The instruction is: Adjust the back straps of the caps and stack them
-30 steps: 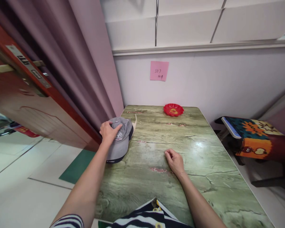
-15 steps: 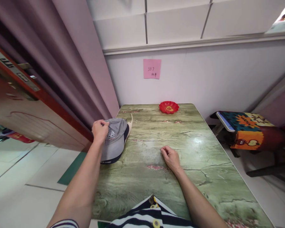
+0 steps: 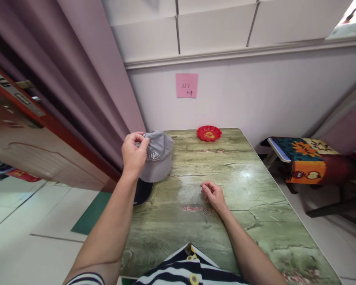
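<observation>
Near me on the wood-grain table (image 3: 160, 223), the right hand (image 3: 214, 196) rests with fingers curled together; a navy cap (image 3: 144, 191) lies by the left edge. Just beyond, the left hand (image 3: 135, 154) has thumb and fingers clamped on the crown of a gray baseball cap (image 3: 158, 160). A red scalloped dish (image 3: 209, 133) sits at the far edge.

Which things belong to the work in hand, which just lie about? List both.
Work in hand: gray cap in the grip of the left hand; probably dark cap, partly hidden.
Lying about: red dish on the table; pink note on the wall.
</observation>
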Tool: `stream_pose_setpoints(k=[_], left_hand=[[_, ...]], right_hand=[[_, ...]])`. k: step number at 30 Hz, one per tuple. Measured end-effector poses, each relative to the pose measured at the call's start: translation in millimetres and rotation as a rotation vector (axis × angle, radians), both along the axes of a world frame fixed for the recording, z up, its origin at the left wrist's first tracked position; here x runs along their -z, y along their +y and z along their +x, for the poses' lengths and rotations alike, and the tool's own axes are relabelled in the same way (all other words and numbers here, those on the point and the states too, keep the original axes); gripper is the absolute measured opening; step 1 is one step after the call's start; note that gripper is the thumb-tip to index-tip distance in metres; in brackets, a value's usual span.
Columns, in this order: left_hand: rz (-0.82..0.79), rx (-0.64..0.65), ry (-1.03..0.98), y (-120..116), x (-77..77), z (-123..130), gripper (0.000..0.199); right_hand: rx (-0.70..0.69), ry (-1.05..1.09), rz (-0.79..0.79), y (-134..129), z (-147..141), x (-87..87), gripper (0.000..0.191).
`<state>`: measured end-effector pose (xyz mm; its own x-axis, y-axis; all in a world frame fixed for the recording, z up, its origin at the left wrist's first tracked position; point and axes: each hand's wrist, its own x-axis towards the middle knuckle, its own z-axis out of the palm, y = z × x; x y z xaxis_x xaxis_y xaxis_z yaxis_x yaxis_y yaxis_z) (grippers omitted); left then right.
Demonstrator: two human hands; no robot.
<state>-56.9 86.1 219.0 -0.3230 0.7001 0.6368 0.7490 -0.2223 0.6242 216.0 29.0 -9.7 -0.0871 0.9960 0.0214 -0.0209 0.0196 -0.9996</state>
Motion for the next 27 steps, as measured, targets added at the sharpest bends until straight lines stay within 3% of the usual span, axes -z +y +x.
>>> stream_pose_setpoints(k=[3, 5, 10, 14, 18, 23, 25, 27], left_hand=[[-0.064, 0.132, -0.092, 6.0, 18.8, 28.8, 0.014], [-0.121, 0.220, -0.137, 8.7, 35.0, 48.0, 0.015], [-0.244, 0.354, -0.211, 4.4, 68.8, 88.9, 0.017], [-0.323, 0.420, -0.246, -2.2, 84.7, 104.2, 0.015], [-0.380, 0.426, -0.273, -7.8, 104.6, 93.9, 0.017], [-0.541, 0.199, -0.216, -17.3, 142.3, 57.2, 0.026], [-0.693, 0.157, -0.315, -23.8, 153.3, 49.1, 0.030], [-0.861, 0.209, -0.543, -31.5, 159.6, 48.4, 0.038]], right_hand=[[-0.143, 0.252, -0.140, -3.4, -0.5, -5.4, 0.041], [-0.190, 0.342, -0.152, -4.1, -3.0, -8.2, 0.045], [-0.119, 0.501, -0.010, 1.1, -7.5, -12.4, 0.053], [-0.149, 0.674, -0.128, 3.2, -5.9, -15.9, 0.047], [-0.119, 0.766, -0.217, 3.6, -4.1, -15.2, 0.031], [-0.063, 0.846, -0.266, 8.2, -1.5, -11.2, 0.030], [-0.055, 0.875, -0.294, 9.7, -1.1, -10.4, 0.030], [-0.048, 0.891, -0.336, 10.3, -0.3, -9.9, 0.030]])
